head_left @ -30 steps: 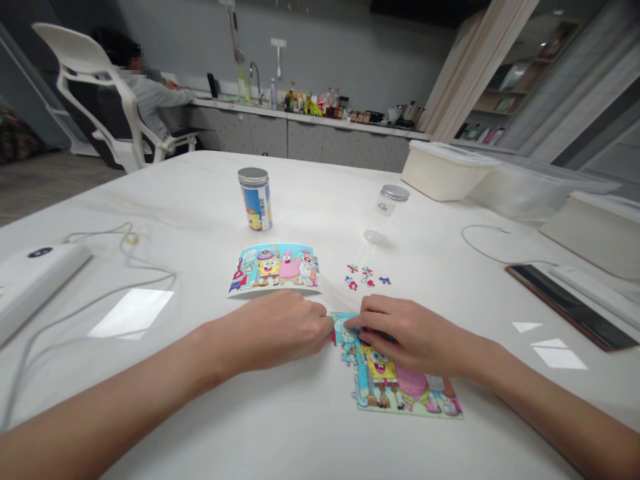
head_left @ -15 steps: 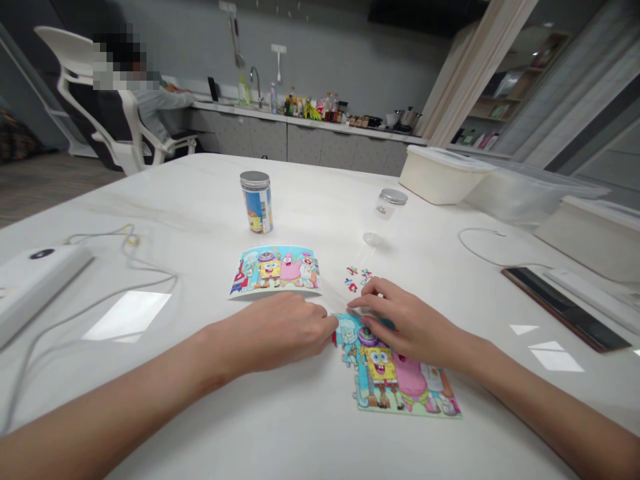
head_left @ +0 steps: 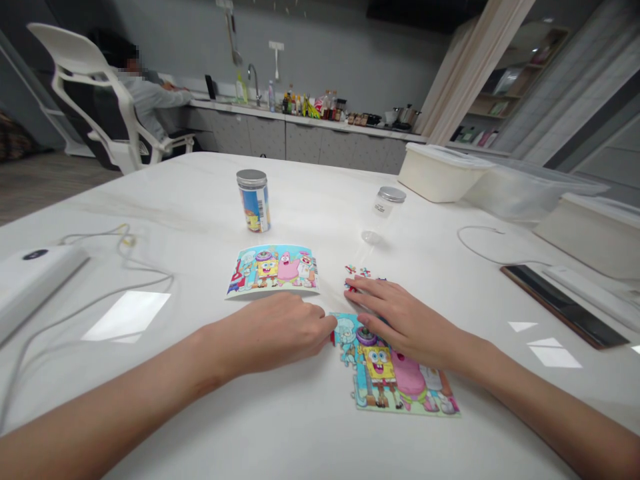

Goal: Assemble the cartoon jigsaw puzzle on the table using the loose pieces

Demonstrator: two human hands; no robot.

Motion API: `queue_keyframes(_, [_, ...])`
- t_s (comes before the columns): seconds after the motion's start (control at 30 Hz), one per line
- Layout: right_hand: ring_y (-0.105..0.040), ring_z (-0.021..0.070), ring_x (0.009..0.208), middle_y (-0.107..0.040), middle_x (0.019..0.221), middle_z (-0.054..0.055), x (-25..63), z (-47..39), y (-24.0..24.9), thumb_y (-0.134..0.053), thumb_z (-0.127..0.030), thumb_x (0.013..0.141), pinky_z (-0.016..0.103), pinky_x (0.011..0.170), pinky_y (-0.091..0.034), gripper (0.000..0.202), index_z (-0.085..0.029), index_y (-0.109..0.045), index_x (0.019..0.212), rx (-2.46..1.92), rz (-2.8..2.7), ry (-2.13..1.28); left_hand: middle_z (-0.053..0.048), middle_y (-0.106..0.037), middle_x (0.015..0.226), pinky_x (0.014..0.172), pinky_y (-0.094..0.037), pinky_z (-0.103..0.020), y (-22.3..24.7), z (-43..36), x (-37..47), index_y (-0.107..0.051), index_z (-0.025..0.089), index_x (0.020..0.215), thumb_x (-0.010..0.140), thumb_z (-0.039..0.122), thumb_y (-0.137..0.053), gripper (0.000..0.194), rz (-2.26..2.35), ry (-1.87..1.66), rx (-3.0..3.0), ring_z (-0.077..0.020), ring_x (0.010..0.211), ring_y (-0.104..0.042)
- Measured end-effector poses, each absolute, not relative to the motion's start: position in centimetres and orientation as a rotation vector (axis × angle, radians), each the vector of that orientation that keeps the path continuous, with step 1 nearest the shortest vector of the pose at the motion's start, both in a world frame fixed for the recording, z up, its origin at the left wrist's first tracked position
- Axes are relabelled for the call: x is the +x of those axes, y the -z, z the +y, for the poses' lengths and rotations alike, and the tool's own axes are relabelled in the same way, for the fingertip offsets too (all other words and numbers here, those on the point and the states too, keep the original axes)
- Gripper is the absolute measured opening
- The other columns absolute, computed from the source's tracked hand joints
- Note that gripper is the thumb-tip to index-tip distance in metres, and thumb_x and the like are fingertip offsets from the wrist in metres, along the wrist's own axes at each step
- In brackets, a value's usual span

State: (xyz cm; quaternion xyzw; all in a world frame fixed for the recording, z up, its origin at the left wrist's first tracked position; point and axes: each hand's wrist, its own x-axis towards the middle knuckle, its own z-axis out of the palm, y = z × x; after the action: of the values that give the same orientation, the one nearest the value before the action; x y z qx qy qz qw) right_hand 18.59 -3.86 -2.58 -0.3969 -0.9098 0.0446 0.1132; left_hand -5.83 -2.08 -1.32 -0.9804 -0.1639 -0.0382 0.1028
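Observation:
A partly joined cartoon puzzle (head_left: 381,367) lies flat on the white table. Its left side has a stepped, uneven edge. My left hand (head_left: 280,330) is closed at the puzzle's upper left corner; whatever its fingertips hold there is too small to make out. Over the puzzle's top right part, my right hand (head_left: 400,317) has its fingers spread, with the fingertips at the loose pieces (head_left: 365,272) just beyond the puzzle. The hand partly hides those pieces. A printed picture card (head_left: 273,270) showing the same characters lies behind my left hand.
A picture-labelled jar (head_left: 254,201) and a clear jar (head_left: 389,203) stand farther back. Pale bins (head_left: 443,175) line the back right. A black phone-like object (head_left: 560,305) lies right; a white device (head_left: 37,283) with cables lies left. A person sits beyond the table.
My right hand's fingers have reached forward and flattened over the loose pieces, covering some of them. My left hand has stayed at the puzzle's corner.

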Motion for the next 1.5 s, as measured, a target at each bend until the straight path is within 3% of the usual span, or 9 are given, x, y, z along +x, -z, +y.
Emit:
queue_keyframes(0.9, [-0.054, 0.0254, 0.118, -0.056, 0.13, 0.014, 18.44, -3.88, 2.24, -0.045, -0.024, 0.095, 0.045, 0.098, -0.048, 0.034, -0.015, -0.055, 0.127, -1.145, -2.624, -0.225, 0.001, -0.06, 0.063, 0.042, -0.028, -0.033, 1.56, -2.08, -5.96, -0.055, 0.018, 0.083, 0.089, 0.012, -0.047, 0.012, -0.458, 0.109, -2.892, -0.0169, 0.048, -0.054])
queue_keyframes(1.1, [-0.056, 0.0239, 0.117, -0.063, 0.121, 0.01, 18.49, -3.88, 2.06, -0.044, -0.021, 0.093, 0.045, 0.097, -0.049, 0.025, -0.02, -0.066, 0.107, -1.146, -2.563, -0.237, 0.0, -0.06, 0.063, 0.042, -0.028, -0.032, 1.45, -2.13, -5.98, -0.054, 0.017, 0.082, 0.09, 0.014, -0.047, 0.011, -0.472, 0.103, -2.908, -0.0152, 0.048, -0.054])
queue_keyframes(1.5, [-0.058, 0.0229, 0.113, -0.064, 0.121, 0.011, 18.46, -3.85, 2.04, -0.044, -0.02, 0.094, 0.044, 0.095, -0.05, 0.03, -0.018, -0.068, 0.113, -1.097, -2.589, -0.245, 0.001, -0.061, 0.064, 0.042, -0.026, -0.032, 1.4, -2.13, -5.88, -0.055, 0.017, 0.082, 0.089, 0.013, -0.049, 0.01, -0.481, 0.087, -2.91, -0.0152, 0.049, -0.055])
